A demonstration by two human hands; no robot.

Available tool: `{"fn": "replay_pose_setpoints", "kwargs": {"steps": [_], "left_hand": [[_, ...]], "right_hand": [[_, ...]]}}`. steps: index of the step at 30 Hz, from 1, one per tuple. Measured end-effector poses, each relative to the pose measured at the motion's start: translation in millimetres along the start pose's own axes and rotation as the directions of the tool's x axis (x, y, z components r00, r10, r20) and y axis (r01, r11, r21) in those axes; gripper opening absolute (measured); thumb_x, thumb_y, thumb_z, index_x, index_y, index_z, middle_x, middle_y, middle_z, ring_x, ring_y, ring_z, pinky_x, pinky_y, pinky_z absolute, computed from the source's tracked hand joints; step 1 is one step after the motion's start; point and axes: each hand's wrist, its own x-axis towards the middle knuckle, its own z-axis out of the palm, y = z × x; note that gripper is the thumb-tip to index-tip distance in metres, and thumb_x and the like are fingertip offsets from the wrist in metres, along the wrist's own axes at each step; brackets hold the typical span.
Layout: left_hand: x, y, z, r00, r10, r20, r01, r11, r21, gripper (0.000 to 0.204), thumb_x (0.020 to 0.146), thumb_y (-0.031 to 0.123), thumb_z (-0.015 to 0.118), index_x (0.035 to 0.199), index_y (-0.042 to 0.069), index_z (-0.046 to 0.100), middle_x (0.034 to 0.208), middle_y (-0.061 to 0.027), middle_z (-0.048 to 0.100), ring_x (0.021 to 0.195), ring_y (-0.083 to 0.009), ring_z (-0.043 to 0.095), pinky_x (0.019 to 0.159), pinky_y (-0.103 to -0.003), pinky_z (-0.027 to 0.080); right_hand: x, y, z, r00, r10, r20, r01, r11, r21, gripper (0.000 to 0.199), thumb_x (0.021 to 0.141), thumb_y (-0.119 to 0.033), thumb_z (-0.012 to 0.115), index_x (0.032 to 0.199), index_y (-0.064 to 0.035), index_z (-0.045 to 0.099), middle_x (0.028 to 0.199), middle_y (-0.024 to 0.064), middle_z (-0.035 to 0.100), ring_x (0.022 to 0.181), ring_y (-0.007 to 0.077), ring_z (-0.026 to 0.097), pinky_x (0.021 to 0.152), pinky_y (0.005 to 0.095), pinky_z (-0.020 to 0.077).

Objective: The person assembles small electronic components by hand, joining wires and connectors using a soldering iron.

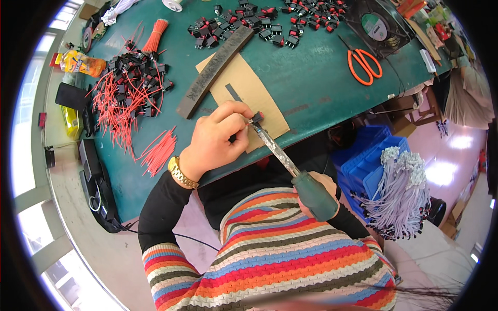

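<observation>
My right hand (322, 187) is wrapped around the green handle of a soldering iron (277, 150), which slants up and left. Its tip meets a small black-and-red rocker switch (258, 117) over a brown cardboard sheet (264, 106). My left hand (220, 136), with a gold watch (179, 173) at the wrist, is closed, thumb and forefinger pinched at that switch. Whether a thin wire is also between the fingertips is hidden. Something dark shows inside the curled fingers. A long dark bar (215, 72) and a narrow dark strip (233, 92) lie on the cardboard.
Switches with red wires (127, 85) pile up left, beside loose red wires (160, 151) and a wire bundle (155, 35). Loose switches (267, 26) spread at the back. Orange-handled scissors (363, 67) and a fan (374, 27) sit right. Blue crates (365, 160) and white cables (397, 194) stand below the table edge.
</observation>
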Motion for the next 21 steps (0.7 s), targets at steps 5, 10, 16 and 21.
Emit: {"fn": "replay_pose_setpoints", "kwargs": {"steps": [5, 10, 16, 21], "left_hand": [[0, 1, -1, 1.0, -0.007, -0.004, 0.007, 1.0, -0.016, 0.016, 0.067, -0.006, 0.062, 0.07, 0.005, 0.05, 0.094, -0.0047, 0.063, 0.059, -0.0194, 0.06, 0.051, -0.029, 0.049], [0, 0, -2, 1.0, -0.005, -0.011, 0.004, 0.999, -0.043, 0.016, 0.068, -0.006, 0.061, 0.069, 0.005, 0.05, 0.093, -0.0043, 0.063, 0.06, -0.0189, 0.061, 0.051, -0.028, 0.049], [0, -1, -2, 1.0, -0.003, -0.011, 0.002, 0.998, -0.055, 0.016, 0.07, -0.005, 0.062, 0.07, 0.005, 0.051, 0.093, -0.0045, 0.064, 0.059, -0.0186, 0.06, 0.051, -0.028, 0.049], [-2, -1, -6, 1.0, -0.021, 0.022, 0.022, 0.998, -0.055, 0.016, 0.07, -0.006, 0.064, 0.073, 0.005, 0.052, 0.093, -0.0065, 0.063, 0.062, -0.0187, 0.06, 0.053, -0.027, 0.049]], "right_hand": [[-8, 1, -3, 0.996, 0.082, 0.045, -0.086, 0.991, 0.101, 0.006, 0.082, -0.004, 0.063, 0.083, 0.0021, 0.061, 0.063, 0.0055, 0.058, 0.051, 0.0112, 0.056, 0.044, 0.0264, 0.0432], [-9, 6, 1, 0.999, 0.032, 0.0, -0.032, 0.998, 0.053, 0.011, 0.086, -0.006, 0.059, 0.081, 0.0033, 0.061, 0.061, 0.007, 0.056, 0.047, 0.011, 0.052, 0.04, 0.026, 0.0407], [-9, 6, -1, 0.998, 0.059, 0.016, -0.06, 0.994, 0.087, 0.019, 0.09, -0.013, 0.057, 0.081, 0.004, 0.06, 0.06, 0.0084, 0.056, 0.045, 0.0118, 0.052, 0.038, 0.0268, 0.0391], [-22, 13, -9, 0.99, 0.083, 0.112, -0.077, 0.995, -0.058, 0.038, 0.067, -0.018, 0.072, 0.099, 0.0009, 0.062, 0.088, 0.0134, 0.066, 0.072, 0.0295, 0.066, 0.064, 0.0333, 0.0524]]}}
